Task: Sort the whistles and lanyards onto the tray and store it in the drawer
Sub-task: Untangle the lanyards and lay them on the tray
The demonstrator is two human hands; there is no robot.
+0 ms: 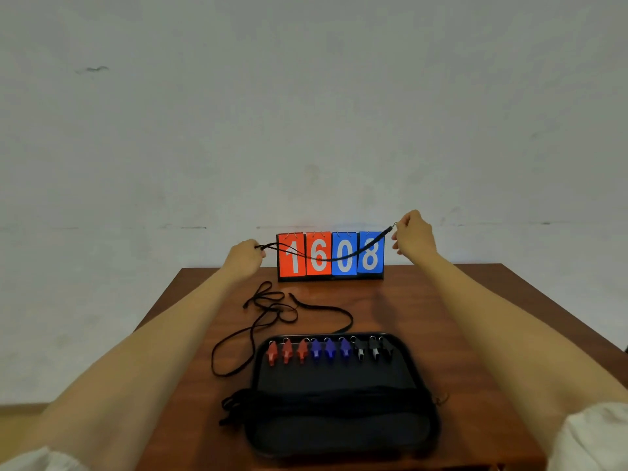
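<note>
A black tray (421, 372) lies on the table in front of me. Along its far edge stands a row of whistles: red whistles (287, 351) on the left, blue whistles (329, 350) in the middle, black whistles (373, 351) on the right. A bundle of black lanyards (323, 401) lies across the tray's middle. I hold one black lanyard (334, 258) stretched in the air above the table: my left hand (243, 258) pinches its loop end, my right hand (413, 234) pinches its metal clip end. Loose black lanyards (272, 307) lie tangled on the table left of the tray.
A flip scoreboard (331, 256) reading 1608 stands at the far edge of the brown wooden table (458, 317), against a pale wall. The stretched lanyard hangs in front of it.
</note>
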